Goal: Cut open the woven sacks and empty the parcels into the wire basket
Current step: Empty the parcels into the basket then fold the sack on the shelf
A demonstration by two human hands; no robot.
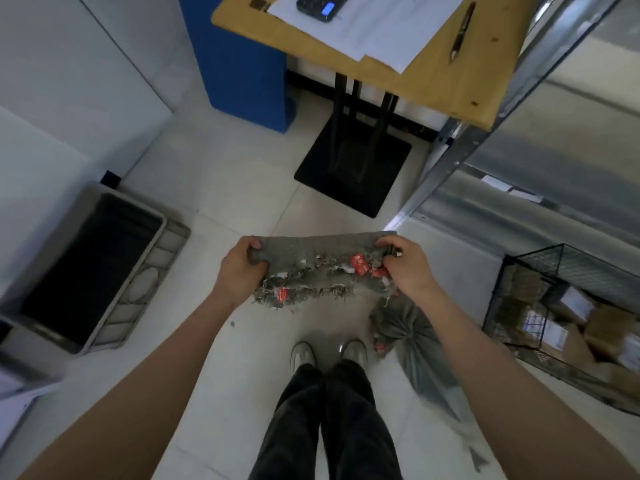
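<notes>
Above the tiled floor point(242, 188), ahead of the person's shoes point(303, 353), a folded grey woven sack point(311, 252) with a frayed, torn edge and red labels is held stretched between 2 hands. The left hand point(240, 268) grips its left end, fingers curled round the fabric. The right hand point(405, 268) grips the right end the same way. A 2nd sack point(412, 336), tied at the neck, lies on the floor just beside the right shoe. At the floor's right edge stands the wire basket point(519, 296), with cardboard parcels point(571, 306) inside. A grey crate point(162, 233) sits at the left edge.
</notes>
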